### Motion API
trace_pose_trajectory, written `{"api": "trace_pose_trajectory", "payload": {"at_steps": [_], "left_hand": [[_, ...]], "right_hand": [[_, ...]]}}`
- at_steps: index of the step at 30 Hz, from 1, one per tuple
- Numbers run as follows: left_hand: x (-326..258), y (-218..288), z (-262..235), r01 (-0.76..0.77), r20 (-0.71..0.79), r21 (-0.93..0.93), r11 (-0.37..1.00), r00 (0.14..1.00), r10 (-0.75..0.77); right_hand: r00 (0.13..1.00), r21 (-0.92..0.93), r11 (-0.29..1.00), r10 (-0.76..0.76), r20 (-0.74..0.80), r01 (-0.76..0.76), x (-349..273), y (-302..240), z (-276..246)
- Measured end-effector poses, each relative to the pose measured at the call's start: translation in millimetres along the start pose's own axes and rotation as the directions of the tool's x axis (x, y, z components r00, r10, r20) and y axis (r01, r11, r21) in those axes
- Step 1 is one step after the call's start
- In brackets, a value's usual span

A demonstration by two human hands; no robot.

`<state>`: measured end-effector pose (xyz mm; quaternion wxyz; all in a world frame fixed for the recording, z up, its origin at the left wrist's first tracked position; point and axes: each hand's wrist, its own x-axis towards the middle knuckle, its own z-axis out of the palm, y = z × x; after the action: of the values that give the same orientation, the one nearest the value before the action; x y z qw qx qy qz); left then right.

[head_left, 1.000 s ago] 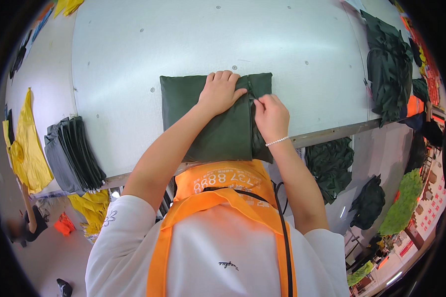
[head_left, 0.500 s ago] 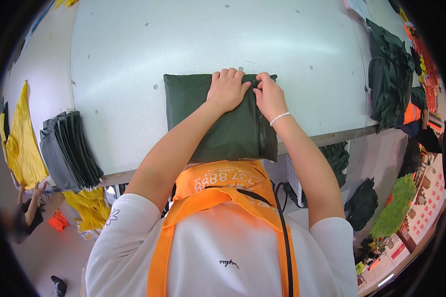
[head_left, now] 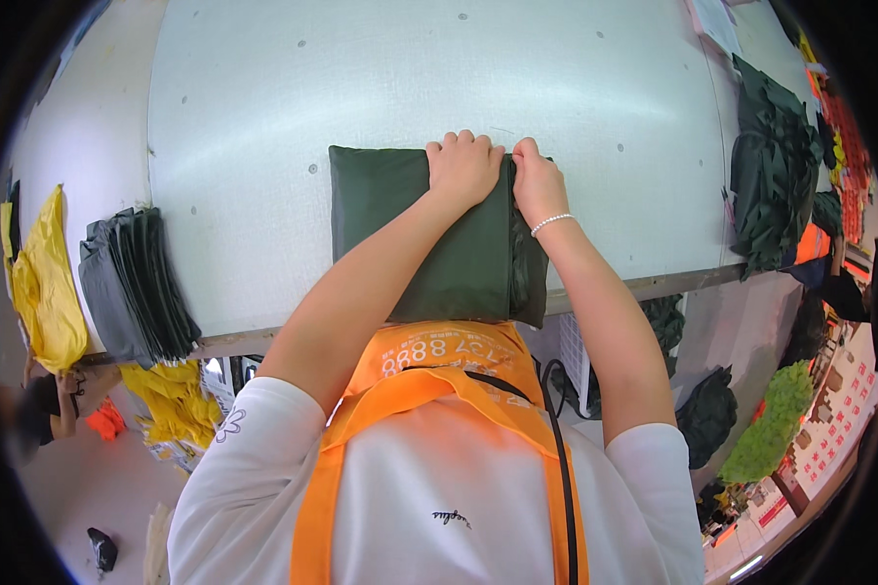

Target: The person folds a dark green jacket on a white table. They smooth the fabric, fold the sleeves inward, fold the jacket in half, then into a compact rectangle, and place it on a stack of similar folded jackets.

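A flat, dark green fabric pouch [head_left: 449, 258] lies at the table's near edge in front of me, with a narrow flap [head_left: 527, 249] along its right side. My left hand [head_left: 463, 174] rests on the far part of the pouch, fingers bent over its far edge and thumb beside the flap seam. At the far right corner my right hand [head_left: 538, 180], with a white bead bracelet at the wrist, pinches the end of the flap between thumb and forefinger. The fingertips of both hands are partly hidden.
The pale table [head_left: 263, 146] spreads beyond the pouch. A stack of dark green pieces [head_left: 132, 283] and yellow fabric [head_left: 49, 283] lie at left. More dark green fabric [head_left: 773, 161] lies at right. Another person's hand [head_left: 66, 385] shows at far left.
My left hand has shifted slightly right, and its thumb has drawn in toward the fingers. My right hand stays pinched at the far corner. The person at far left has moved.
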<state>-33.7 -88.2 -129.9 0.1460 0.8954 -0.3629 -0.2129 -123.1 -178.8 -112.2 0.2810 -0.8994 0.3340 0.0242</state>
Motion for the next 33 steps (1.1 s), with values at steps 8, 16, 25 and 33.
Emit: {"api": "trace_pose_trajectory", "payload": {"at_steps": [8,16,25,33], "left_hand": [[18,4,5,-0.046,0.034,-0.12,0.992,0.998,0.05],[19,5,13,-0.06,-0.037,-0.065,0.996,0.998,0.057],[-17,6,-4,-0.191,-0.116,0.066,0.979,0.973,0.198],[-22,1,3,-0.265,-0.009,0.072,0.962,0.964,0.266]], "right_hand": [[0.962,0.021,0.967,-0.251,-0.109,0.255,-26,11,-2],[0.976,-0.1,0.972,-0.215,-0.034,0.211,-121,-3,-20],[0.906,0.267,0.963,0.151,-0.397,-0.043,-175,9,23],[0.889,0.241,0.951,0.274,-0.368,-0.194,-172,27,48]]}}
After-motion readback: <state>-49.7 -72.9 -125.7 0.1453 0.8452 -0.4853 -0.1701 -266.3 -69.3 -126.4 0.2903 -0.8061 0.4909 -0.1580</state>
